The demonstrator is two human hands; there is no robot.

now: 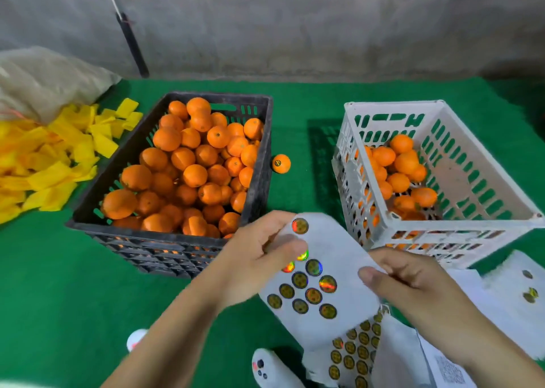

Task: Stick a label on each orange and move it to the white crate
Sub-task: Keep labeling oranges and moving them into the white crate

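We judge the job barely begun: the black crate (177, 175) at ten o'clock is heaped with oranges, while the white crate (436, 181) at two o'clock holds only a shallow layer. One labelled orange (281, 163) sits on the green mat between them, not yet moved. Our left hand (259, 252) pinches the label sheet (321, 275) at its upper edge; our right hand (413, 278) grips its right side. Whether a sticker is already peeled we cannot tell; the left fingertips are blurred. More sheets at five o'clock are cut off.
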